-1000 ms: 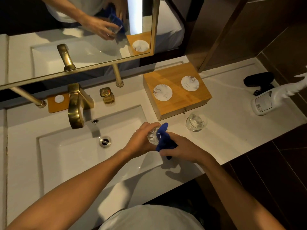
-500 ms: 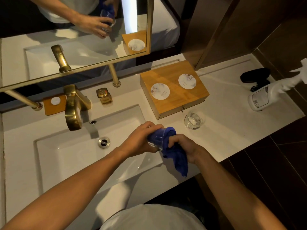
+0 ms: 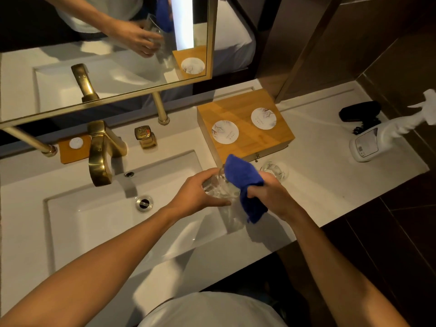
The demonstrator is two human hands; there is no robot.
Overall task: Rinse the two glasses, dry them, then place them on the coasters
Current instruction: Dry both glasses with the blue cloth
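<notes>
Gold faucet [image 3: 100, 154] stood at the back of the sink [image 3: 70, 220], w/ no water visibly running, so rinsing of this glass looked done. L hand [image 3: 195, 194] was cupped round the glass being dried [image 3: 220, 188], grip grasping its body and holding it above the sink's R edge, prob. so drips fell in the basin. R hand [image 3: 271, 197] pinched the blue cloth [image 3: 245, 185] in a clenched grip, cloth bunched against the glass's R side to wipe it; whether cloth went inside the rim, can't tell. Second glass [image 3: 273, 171] stood on the white surface [image 3: 330, 180] just in front of the wooden box [image 3: 245, 112], waiting its turn. Near coaster [image 3: 225, 132] and far coaster [image 3: 263, 118] lay bare on the box lid, ready for both. Spray bottle [image 3: 368, 145] lay far R.
</notes>
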